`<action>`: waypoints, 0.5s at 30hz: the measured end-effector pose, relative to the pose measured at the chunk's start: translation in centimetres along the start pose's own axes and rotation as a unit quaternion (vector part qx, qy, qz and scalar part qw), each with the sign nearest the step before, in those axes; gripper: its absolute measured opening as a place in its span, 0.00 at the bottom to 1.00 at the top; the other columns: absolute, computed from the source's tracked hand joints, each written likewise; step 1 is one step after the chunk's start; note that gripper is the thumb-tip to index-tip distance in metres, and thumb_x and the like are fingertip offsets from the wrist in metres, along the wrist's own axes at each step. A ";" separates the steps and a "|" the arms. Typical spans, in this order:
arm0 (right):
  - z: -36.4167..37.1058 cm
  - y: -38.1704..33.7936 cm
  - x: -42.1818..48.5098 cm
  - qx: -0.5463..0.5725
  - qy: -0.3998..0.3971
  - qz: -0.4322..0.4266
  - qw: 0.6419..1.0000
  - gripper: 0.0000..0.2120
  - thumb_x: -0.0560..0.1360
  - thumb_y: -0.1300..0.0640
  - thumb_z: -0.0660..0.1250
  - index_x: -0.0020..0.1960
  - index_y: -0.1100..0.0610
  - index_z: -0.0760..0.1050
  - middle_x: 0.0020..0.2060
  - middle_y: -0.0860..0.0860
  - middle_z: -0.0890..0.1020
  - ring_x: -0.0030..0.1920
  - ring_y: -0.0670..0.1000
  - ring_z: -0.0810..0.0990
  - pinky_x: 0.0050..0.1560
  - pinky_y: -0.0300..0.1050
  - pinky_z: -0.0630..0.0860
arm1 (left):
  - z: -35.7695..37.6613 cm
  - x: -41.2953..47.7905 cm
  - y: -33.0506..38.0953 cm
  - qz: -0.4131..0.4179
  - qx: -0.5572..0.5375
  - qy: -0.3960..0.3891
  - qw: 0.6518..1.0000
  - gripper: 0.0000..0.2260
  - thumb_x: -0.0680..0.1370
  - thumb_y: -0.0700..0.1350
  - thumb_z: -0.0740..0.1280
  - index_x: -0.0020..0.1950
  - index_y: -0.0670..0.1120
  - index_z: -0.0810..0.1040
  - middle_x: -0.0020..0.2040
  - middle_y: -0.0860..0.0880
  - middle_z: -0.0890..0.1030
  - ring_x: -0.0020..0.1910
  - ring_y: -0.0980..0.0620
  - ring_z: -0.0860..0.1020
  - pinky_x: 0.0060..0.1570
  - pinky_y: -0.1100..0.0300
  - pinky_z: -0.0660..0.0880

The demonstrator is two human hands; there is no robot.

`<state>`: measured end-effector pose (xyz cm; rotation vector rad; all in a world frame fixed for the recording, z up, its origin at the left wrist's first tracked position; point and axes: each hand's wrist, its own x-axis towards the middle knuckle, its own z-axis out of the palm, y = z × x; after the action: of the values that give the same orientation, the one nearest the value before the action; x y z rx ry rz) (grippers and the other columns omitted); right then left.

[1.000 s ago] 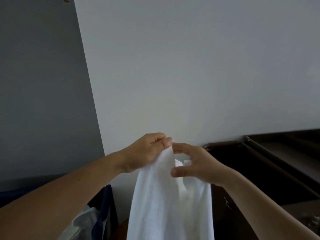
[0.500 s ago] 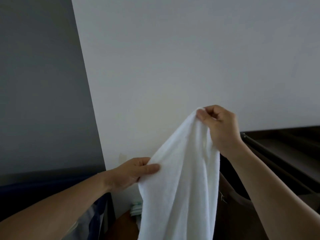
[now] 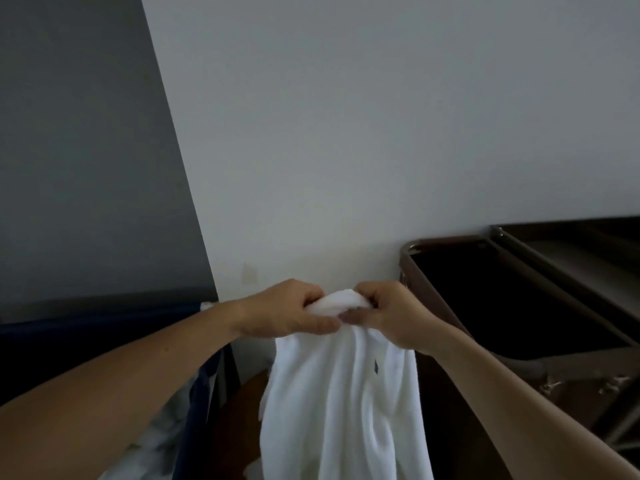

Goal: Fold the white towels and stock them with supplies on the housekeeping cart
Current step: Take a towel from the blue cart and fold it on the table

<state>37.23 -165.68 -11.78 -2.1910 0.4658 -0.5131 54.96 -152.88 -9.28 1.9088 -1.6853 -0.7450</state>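
Pale wall (image 3: 346, 133) backs the scene; before it the left hand (image 3: 287, 313) and right hand (image 3: 391, 317) meet, each pinching the top edge of the white towel (image 3: 343, 393) bunched between them, likely to match corners for a fold. Its length hangs free below, left of the dark housekeeping cart (image 3: 450, 242), with a blue linen bin (image 3: 198, 393) further left.
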 end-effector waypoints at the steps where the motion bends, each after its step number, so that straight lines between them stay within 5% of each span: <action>1: -0.7 0.0 0.0 0.011 0.030 -0.004 0.999 0.07 0.71 0.53 0.77 0.38 0.44 0.80 0.30 0.43 0.80 0.32 0.42 0.77 0.37 0.44 0.75 | 0.2 -0.5 -1.3 -0.020 -0.046 -0.027 0.998 0.12 0.74 0.57 0.74 0.50 0.51 0.82 0.44 0.53 0.83 0.42 0.60 0.81 0.43 0.65 0.75; 4: -3.5 -0.4 0.1 0.105 0.159 -0.011 0.982 0.05 0.67 0.48 0.76 0.40 0.46 0.82 0.31 0.45 0.82 0.33 0.44 0.80 0.36 0.42 0.76 | 1.3 -1.9 -4.9 -0.073 -0.135 -0.107 0.982 0.15 0.74 0.56 0.74 0.57 0.50 0.84 0.54 0.52 0.85 0.54 0.51 0.84 0.52 0.60 0.79; 6: -5.2 -0.3 0.2 0.115 0.201 -0.009 0.973 0.04 0.67 0.49 0.77 0.41 0.45 0.83 0.33 0.45 0.84 0.34 0.44 0.82 0.35 0.38 0.76 | 1.6 -2.3 -5.8 -0.080 -0.157 -0.062 0.982 0.15 0.73 0.59 0.73 0.52 0.51 0.86 0.52 0.50 0.86 0.51 0.49 0.85 0.47 0.63 0.79; 9: -5.6 -0.4 0.2 0.042 0.117 0.017 0.992 0.10 0.66 0.52 0.81 0.43 0.41 0.83 0.38 0.41 0.85 0.40 0.38 0.83 0.40 0.32 0.75 | -0.1 -1.8 -4.2 -0.055 -0.231 0.055 0.970 0.17 0.72 0.62 0.73 0.47 0.49 0.86 0.48 0.47 0.86 0.45 0.48 0.85 0.44 0.59 0.80; 12: -2.9 -0.9 0.1 -0.006 0.056 0.020 0.998 0.33 0.60 0.48 0.84 0.60 0.35 0.74 0.52 0.34 0.82 0.53 0.37 0.80 0.51 0.29 0.73 | -2.3 -0.9 -0.7 0.012 -0.229 0.084 0.970 0.19 0.72 0.62 0.71 0.46 0.46 0.83 0.44 0.47 0.85 0.42 0.50 0.83 0.42 0.56 0.80; 15: 0.3 -1.9 0.4 0.037 0.011 -0.020 0.999 0.26 0.63 0.49 0.83 0.51 0.26 0.75 0.46 0.34 0.83 0.47 0.39 0.82 0.45 0.28 0.74 | -2.7 -0.2 2.0 0.045 -0.123 0.032 0.991 0.20 0.75 0.62 0.69 0.49 0.44 0.82 0.44 0.46 0.84 0.40 0.52 0.81 0.43 0.58 0.78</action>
<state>38.01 -164.55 -10.43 -2.1297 0.4104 -0.5674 55.30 -152.96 -5.91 1.6592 -1.5502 -0.8075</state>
